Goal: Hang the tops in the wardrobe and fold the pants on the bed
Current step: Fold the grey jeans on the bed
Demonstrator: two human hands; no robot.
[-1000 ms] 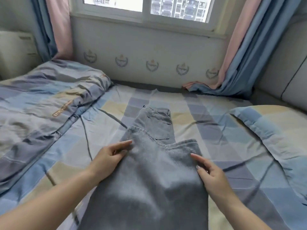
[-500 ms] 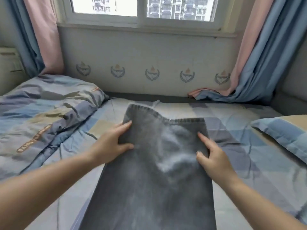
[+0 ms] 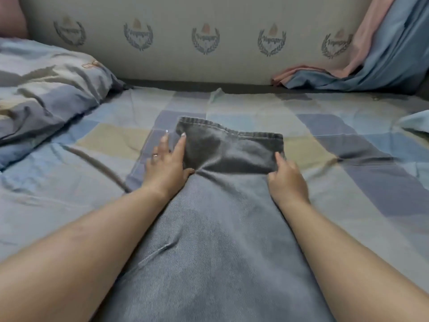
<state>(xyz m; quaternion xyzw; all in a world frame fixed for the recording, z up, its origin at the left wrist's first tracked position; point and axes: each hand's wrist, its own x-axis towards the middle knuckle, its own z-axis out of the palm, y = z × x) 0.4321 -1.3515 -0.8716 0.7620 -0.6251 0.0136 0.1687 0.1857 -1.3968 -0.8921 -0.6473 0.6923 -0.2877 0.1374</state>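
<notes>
Grey jeans (image 3: pixel 220 228) lie lengthwise on the checked bed sheet (image 3: pixel 359 182), stretching from below me to the middle of the bed. Their far end is a darker hemmed band, with a crease across the fabric where it begins. My left hand (image 3: pixel 166 168) lies at the left end of that crease with straight fingers along the band's edge and the thumb on the fabric. At the right end of the crease, my right hand (image 3: pixel 287 182) grips the jeans' edge with curled fingers. No tops or wardrobe are in view.
A rumpled checked duvet (image 3: pixel 46 89) is heaped at the left. A pillow corner (image 3: pixel 415 122) shows at the right edge. Behind the bed runs a padded wall panel (image 3: pixel 185 61) with crests, and pink and blue curtains (image 3: pixel 371 66) pool at the back right.
My hands have carried the jeans' hem end forward over the waist part, which is now covered. The view has dropped lower and closer to the bed.
</notes>
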